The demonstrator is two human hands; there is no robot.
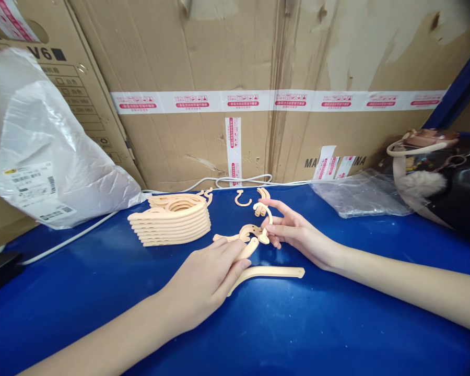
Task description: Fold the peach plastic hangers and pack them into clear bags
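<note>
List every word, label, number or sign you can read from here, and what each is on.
"V6", beside a black square: left box.
"3", its start cut off by the picture edge: left box.
Recycling arrows: left box, lower right.
"MA … NA", middle covered by tape: back box.
Too small or blurred: the left box's table, red print on the tape, the bag's label.

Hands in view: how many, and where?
2. Left hand near the middle, over the blue table, holding a beige piece; right hand to its right, holding a beige hook. No other hands show.
</note>
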